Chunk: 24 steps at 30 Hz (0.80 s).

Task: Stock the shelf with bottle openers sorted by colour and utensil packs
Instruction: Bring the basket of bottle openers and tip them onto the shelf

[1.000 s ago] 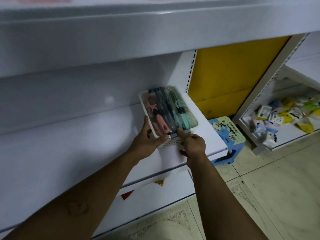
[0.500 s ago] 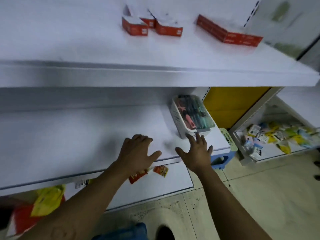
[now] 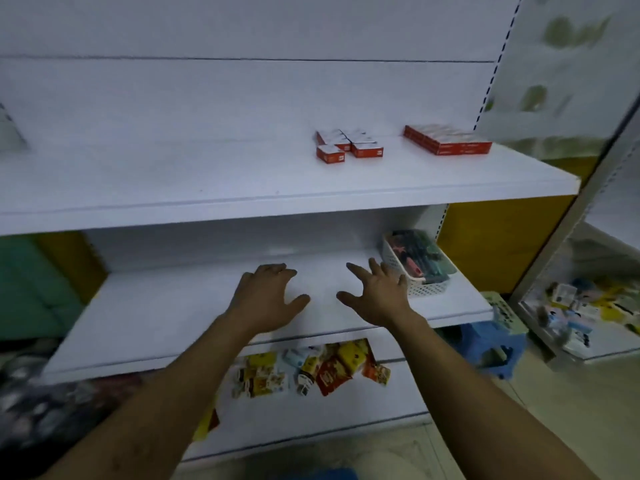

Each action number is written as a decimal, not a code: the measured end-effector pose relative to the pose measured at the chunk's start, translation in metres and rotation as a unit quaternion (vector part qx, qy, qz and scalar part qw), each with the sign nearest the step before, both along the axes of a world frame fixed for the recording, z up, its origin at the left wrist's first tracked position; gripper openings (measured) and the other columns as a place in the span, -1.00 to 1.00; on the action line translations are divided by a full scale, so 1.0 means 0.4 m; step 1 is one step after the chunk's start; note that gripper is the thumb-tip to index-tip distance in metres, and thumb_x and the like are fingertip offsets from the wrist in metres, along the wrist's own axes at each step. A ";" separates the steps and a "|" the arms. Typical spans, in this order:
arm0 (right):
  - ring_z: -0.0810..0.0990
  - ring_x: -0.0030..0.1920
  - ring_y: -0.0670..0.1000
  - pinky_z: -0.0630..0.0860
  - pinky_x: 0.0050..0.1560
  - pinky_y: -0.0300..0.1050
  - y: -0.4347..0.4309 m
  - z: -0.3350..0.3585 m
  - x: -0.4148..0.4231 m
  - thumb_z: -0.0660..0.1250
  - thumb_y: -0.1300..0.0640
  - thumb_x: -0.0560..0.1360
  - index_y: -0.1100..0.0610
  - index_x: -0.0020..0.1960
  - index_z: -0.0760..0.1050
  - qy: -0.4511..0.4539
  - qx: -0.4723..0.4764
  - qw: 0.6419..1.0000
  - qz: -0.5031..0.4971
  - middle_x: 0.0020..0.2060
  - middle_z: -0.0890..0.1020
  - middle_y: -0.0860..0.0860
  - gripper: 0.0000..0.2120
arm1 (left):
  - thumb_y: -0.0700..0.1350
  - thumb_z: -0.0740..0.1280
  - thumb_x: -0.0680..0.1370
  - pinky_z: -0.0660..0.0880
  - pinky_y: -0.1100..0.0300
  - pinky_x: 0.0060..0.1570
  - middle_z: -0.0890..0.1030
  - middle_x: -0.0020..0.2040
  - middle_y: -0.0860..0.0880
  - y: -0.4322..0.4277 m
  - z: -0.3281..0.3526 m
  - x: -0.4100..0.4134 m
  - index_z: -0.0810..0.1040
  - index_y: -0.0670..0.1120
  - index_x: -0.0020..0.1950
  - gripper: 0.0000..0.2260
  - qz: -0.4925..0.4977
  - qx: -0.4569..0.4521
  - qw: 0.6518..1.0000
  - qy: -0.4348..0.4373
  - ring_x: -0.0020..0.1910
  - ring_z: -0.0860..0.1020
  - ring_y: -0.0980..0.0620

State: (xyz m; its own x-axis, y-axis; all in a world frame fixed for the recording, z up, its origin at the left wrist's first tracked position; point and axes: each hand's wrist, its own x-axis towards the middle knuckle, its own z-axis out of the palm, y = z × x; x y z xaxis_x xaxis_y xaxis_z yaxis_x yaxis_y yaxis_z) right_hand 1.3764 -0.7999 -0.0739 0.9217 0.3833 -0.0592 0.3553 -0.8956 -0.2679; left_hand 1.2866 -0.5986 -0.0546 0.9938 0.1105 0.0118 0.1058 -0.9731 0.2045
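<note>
A white perforated basket (image 3: 423, 286) stands at the right end of the middle shelf (image 3: 180, 306). It holds pink, dark and teal bottle openers (image 3: 419, 252) lying in groups. My left hand (image 3: 268, 294) hovers over the shelf's middle, fingers spread, holding nothing. My right hand (image 3: 377, 292) is open too, just left of the basket, its fingertips close to the basket's side wall but apart from it.
Small red boxes (image 3: 346, 147) and a flat red pack (image 3: 446, 139) sit on the upper shelf (image 3: 242, 188). Colourful packets (image 3: 311, 370) lie on the bottom shelf. A blue stool (image 3: 491, 344) stands on the floor to the right, beside another rack of small goods (image 3: 588, 313).
Both hands let go of the basket and drew back left, fingers spread. The view pulled back and tilted up, bringing the upper shelf and its red boxes into sight.
</note>
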 end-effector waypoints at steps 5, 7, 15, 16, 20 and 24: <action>-0.12 0.57 0.14 -0.16 0.47 0.31 -0.069 0.023 -0.022 0.17 -0.33 0.52 -0.16 0.56 0.01 0.014 0.053 0.993 0.101 0.58 -0.05 0.07 -0.29 | 0.29 0.17 0.56 0.15 0.03 0.42 0.24 0.55 0.01 -0.142 0.047 -0.106 0.24 0.03 0.55 -0.38 0.097 0.032 0.995 -0.003 0.52 0.18 0.00; -0.11 0.57 0.14 -0.15 0.48 0.32 -0.078 0.050 -0.047 0.18 -0.33 0.52 -0.16 0.57 0.01 0.030 0.069 0.988 0.135 0.58 -0.03 0.07 -0.29 | 0.28 0.17 0.57 0.17 0.01 0.41 0.26 0.54 0.01 -0.179 0.083 -0.160 0.25 0.03 0.54 -0.40 0.126 0.038 0.991 -0.010 0.51 0.20 0.00; -0.07 0.57 0.11 -0.12 0.48 0.24 0.042 0.221 -0.273 0.20 -0.29 0.53 -0.16 0.55 0.06 0.004 0.119 0.951 0.286 0.58 -0.01 0.05 -0.33 | 0.26 0.21 0.56 0.27 -0.05 0.40 0.29 0.53 -0.03 -0.123 0.182 -0.482 0.28 0.01 0.52 -0.40 0.285 0.049 0.956 -0.049 0.48 0.27 -0.06; -0.07 0.56 0.11 -0.11 0.48 0.24 0.069 0.233 -0.308 0.20 -0.29 0.53 -0.16 0.55 0.06 -0.001 0.117 0.946 0.302 0.58 -0.01 0.05 -0.33 | 0.26 0.21 0.56 0.28 -0.04 0.40 0.30 0.52 -0.03 -0.111 0.188 -0.530 0.29 0.01 0.52 -0.41 0.300 0.052 0.951 -0.055 0.47 0.27 -0.06; -0.03 0.56 0.12 -0.06 0.49 0.27 0.208 0.262 -0.497 0.21 -0.30 0.52 -0.16 0.55 0.07 -0.022 0.096 0.923 0.373 0.58 0.02 0.04 -0.32 | 0.25 0.22 0.55 0.30 -0.01 0.38 0.36 0.48 -0.05 -0.043 0.210 -0.765 0.34 -0.02 0.48 -0.42 0.368 0.054 0.924 -0.088 0.43 0.32 -0.08; 0.02 0.55 0.11 0.03 0.49 0.23 0.396 0.295 -0.789 0.23 -0.30 0.51 -0.14 0.55 0.09 -0.045 0.102 0.874 0.472 0.57 0.07 0.07 -0.31 | 0.25 0.20 0.56 0.33 0.04 0.32 0.39 0.46 -0.05 0.045 0.224 -1.086 0.33 -0.02 0.49 -0.43 0.454 0.060 0.882 -0.109 0.40 0.37 -0.09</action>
State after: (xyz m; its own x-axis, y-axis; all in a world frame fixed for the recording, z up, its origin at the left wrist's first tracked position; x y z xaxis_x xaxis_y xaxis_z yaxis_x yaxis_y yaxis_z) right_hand 1.0609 -0.6415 0.0442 0.1860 0.9702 0.1555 0.9384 -0.1284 -0.3208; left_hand 0.8520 -0.5807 0.0352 0.4696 0.8447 0.2570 0.8234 -0.5240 0.2178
